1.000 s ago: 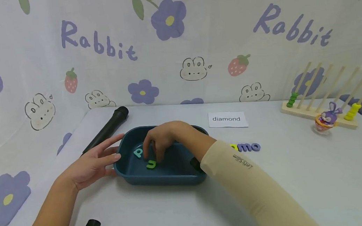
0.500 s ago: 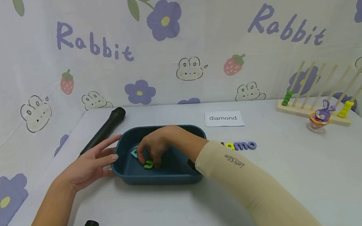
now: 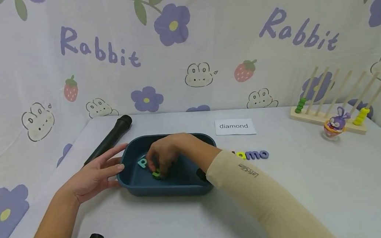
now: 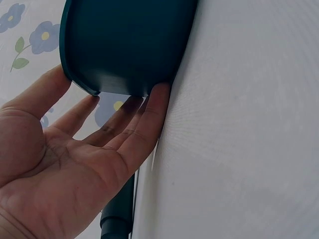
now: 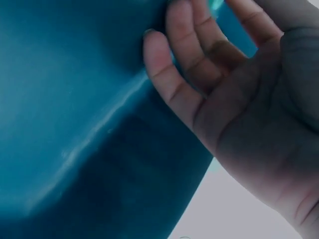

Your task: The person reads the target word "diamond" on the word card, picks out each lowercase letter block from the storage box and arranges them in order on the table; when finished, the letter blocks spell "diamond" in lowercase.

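Observation:
A dark blue plastic basin [image 3: 169, 191] sits on the white table. Inside it, my right hand [image 3: 164, 154] reaches down and pinches a green letter "u" [image 3: 156, 175], partly covered by the fingertips. A teal letter [image 3: 142, 163], like a "p" or "d", lies just left of those fingers. My left hand [image 3: 94, 173] touches the basin's left end with its fingers spread and extended. The left wrist view shows the fingertips of that hand [image 4: 84, 159] against the basin wall [image 4: 124, 45]. In the right wrist view the letter is mostly hidden behind the fingers [image 5: 187, 45].
Behind the basin lies a white card [image 3: 234, 126] reading "diamond". A row of letters, with a yellow "a" [image 3: 241, 155] and purple "m" [image 3: 252, 155] and "o" [image 3: 264, 154], is partly hidden by the right sleeve. A black microphone [image 3: 110, 137], bead rack [image 3: 326, 118] and rabbit toy [image 3: 337, 123] stand around.
My right hand has moved down and slightly toward the green letter, and its fingertips now close on it. The left hand stays at the basin's end. The head view has shifted slightly.

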{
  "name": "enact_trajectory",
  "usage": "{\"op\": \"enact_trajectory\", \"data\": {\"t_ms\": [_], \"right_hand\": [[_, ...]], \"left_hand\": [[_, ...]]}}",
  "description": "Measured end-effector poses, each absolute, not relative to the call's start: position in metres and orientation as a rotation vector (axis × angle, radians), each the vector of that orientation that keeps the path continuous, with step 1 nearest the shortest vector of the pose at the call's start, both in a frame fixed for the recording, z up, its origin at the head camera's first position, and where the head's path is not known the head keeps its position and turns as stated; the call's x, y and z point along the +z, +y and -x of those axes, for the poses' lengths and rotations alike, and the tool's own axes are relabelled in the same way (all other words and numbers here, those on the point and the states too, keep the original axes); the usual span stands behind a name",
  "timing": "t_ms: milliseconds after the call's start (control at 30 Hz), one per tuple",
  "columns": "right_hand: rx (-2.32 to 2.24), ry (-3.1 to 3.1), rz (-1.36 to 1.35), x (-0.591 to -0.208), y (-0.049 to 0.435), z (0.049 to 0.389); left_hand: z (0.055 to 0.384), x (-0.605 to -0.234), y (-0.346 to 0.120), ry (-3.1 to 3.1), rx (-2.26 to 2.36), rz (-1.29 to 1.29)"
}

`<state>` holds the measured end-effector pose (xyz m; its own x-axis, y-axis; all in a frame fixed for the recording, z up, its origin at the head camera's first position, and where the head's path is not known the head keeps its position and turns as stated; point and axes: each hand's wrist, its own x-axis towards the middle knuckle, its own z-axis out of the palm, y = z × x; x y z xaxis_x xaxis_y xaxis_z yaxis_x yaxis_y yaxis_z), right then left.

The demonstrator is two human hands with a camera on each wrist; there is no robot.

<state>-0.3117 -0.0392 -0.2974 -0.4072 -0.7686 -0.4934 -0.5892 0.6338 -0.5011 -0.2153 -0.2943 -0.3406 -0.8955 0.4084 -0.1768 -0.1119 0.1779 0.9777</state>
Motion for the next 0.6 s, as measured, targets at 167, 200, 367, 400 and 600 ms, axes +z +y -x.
{"op": "enact_trajectory", "data": {"t_ms": [167, 200, 367, 400, 600], "right_hand": [[-0.487, 2.167, 1.088, -0.293, -0.030, 0.315], [-0.506, 2.169, 1.098, -0.292, -0.029, 0.316], [-0.575, 2.145, 1.121, -0.289, -0.026, 0.320], [-0.590, 2.132, 1.119, -0.289, -0.025, 0.320], [-0.663, 2.078, 1.111, -0.289, -0.022, 0.322]], "left_hand": [[0.216, -0.340, -0.293, 2.055, 1.763, -0.267], [0.216, -0.340, -0.293, 2.054, 1.763, -0.268], [0.216, -0.340, -0.294, 2.059, 1.764, -0.270], [0.216, -0.340, -0.294, 2.057, 1.766, -0.268], [0.216, -0.340, -0.294, 2.059, 1.769, -0.260]]}}
